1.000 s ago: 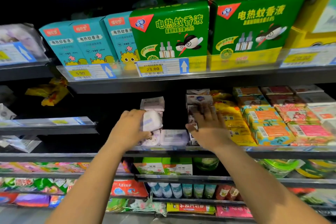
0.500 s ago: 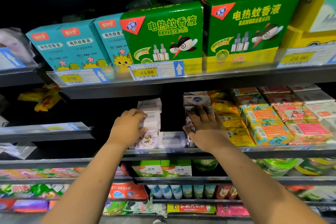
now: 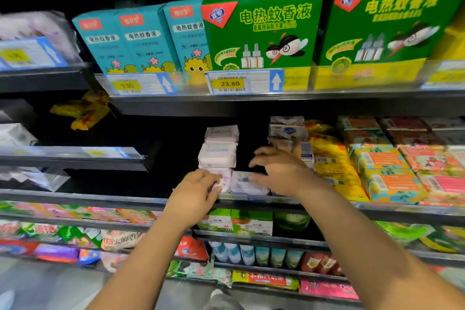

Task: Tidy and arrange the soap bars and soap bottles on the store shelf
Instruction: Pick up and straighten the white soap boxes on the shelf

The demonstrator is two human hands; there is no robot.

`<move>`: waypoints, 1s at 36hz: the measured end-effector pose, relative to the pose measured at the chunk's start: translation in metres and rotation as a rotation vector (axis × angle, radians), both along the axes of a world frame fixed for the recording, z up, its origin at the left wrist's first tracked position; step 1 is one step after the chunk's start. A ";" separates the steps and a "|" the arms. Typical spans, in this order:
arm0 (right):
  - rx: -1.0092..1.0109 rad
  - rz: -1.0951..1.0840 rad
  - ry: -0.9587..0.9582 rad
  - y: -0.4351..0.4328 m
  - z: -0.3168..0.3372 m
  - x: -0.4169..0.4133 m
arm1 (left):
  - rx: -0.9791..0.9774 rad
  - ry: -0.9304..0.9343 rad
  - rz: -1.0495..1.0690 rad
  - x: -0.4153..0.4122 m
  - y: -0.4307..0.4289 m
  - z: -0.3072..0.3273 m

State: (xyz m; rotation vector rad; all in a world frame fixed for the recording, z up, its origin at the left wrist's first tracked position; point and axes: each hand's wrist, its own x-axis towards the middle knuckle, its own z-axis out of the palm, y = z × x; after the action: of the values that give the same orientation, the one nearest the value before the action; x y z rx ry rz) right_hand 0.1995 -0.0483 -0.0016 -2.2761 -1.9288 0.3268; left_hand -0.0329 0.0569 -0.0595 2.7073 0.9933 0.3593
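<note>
Pale soap bars (image 3: 218, 152) need squaring, so my left hand (image 3: 195, 192) grips the flowered bar (image 3: 223, 180) while my open right hand (image 3: 281, 171) presses the neighbouring bar (image 3: 247, 184).

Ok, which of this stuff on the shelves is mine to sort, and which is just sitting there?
Part of the job:
- stacked pale soap packs
- floral soap pack, at the left hand
- front pale soap pack, by the right hand
- boxed soaps

Just lying about:
- green mosquito-liquid boxes
- teal boxes
- price tag
</note>
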 end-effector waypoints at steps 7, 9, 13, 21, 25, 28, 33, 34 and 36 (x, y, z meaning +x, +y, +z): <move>-0.195 0.012 -0.095 0.019 -0.017 -0.004 | 0.027 -0.068 0.039 -0.005 -0.014 -0.017; -0.193 -0.017 -0.071 0.020 -0.025 -0.003 | -0.001 -0.076 0.042 -0.005 -0.014 -0.018; -0.138 0.011 -0.090 0.020 -0.027 -0.001 | 0.011 -0.057 0.056 -0.001 -0.015 -0.019; -0.127 0.041 -0.093 0.017 -0.020 -0.002 | 0.031 -0.044 0.081 0.003 -0.017 -0.017; -0.120 0.004 0.065 0.016 -0.020 0.001 | -0.018 -0.055 0.097 0.004 -0.016 -0.012; -0.099 0.007 0.156 0.015 -0.020 0.005 | -0.045 -0.041 0.095 0.006 -0.015 -0.007; -0.058 0.028 0.314 0.013 -0.019 0.008 | -0.087 -0.009 0.114 0.008 -0.014 0.000; -0.035 0.018 0.381 0.011 -0.018 0.009 | -0.091 -0.009 0.112 0.008 -0.016 0.002; 0.043 -0.009 0.536 0.007 -0.014 0.011 | -0.104 -0.013 0.109 0.007 -0.017 0.003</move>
State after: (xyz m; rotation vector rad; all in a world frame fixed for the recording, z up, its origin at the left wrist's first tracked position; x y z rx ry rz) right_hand 0.2107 -0.0414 -0.0159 -1.9078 -1.6259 0.7911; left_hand -0.0257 0.0396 -0.0569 2.5618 1.1271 0.3348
